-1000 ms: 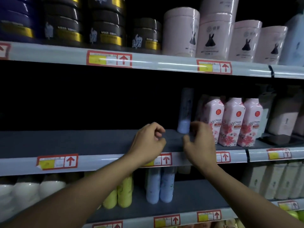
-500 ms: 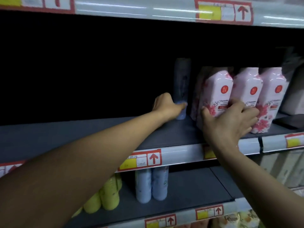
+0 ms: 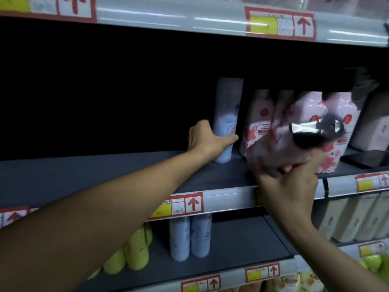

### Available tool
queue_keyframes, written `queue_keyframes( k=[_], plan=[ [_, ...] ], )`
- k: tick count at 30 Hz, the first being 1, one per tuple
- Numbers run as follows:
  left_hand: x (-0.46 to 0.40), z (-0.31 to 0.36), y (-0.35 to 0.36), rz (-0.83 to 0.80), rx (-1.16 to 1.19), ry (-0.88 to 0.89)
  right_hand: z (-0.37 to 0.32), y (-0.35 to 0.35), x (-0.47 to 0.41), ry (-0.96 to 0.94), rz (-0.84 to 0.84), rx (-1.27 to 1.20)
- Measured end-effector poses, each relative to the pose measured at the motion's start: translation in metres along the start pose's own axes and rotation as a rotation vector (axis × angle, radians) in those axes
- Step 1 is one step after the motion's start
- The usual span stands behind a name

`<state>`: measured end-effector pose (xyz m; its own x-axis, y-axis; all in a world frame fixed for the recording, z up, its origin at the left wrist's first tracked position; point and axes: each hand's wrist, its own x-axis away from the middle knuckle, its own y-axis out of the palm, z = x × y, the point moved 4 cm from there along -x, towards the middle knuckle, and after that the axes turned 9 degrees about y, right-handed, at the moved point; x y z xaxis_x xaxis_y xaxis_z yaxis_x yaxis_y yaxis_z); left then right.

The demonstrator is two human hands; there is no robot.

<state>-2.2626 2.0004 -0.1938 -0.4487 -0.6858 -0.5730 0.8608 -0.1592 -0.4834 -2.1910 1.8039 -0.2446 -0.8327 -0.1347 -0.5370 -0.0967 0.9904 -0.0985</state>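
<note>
Gripping upright blue bottle, left hand | right hand clasps pink bottle, cap up-right

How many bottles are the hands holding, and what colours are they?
Pale blue bottle: 1, gripped by the left hand, standing on the shelf
Pink flowery bottle: 1, held tilted by the right hand
Total: 2

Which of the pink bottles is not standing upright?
The pink bottle held by the right hand, tipped with its dark cap toward the camera; the others stand upright on the shelf.
</note>
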Motion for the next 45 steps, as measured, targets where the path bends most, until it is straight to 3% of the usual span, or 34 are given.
queue_keyframes(
  k=[8,17,21,27,35,45],
  plan=[
    [0.054,0.023,-0.041,0.083,0.019,0.537,-0.006,-0.024,0.024,-0.081,0.027,-0.214],
    [0.123,0.061,-0.083,0.241,0.071,0.731,-0.030,-0.088,0.055,-0.198,0.010,-0.289],
    [0.157,0.073,-0.087,0.261,0.141,0.730,-0.024,-0.117,0.066,-0.183,0.004,-0.343],
    [0.202,0.073,-0.065,0.096,0.241,0.643,-0.007,-0.149,0.093,-0.153,-0.008,-0.327],
    [0.240,0.044,-0.009,-0.193,0.199,0.583,0.055,-0.160,0.113,-0.086,-0.064,-0.136],
    [0.267,-0.031,0.067,-0.392,0.187,0.298,0.160,-0.150,0.138,0.163,-0.229,0.116]
  ],
)
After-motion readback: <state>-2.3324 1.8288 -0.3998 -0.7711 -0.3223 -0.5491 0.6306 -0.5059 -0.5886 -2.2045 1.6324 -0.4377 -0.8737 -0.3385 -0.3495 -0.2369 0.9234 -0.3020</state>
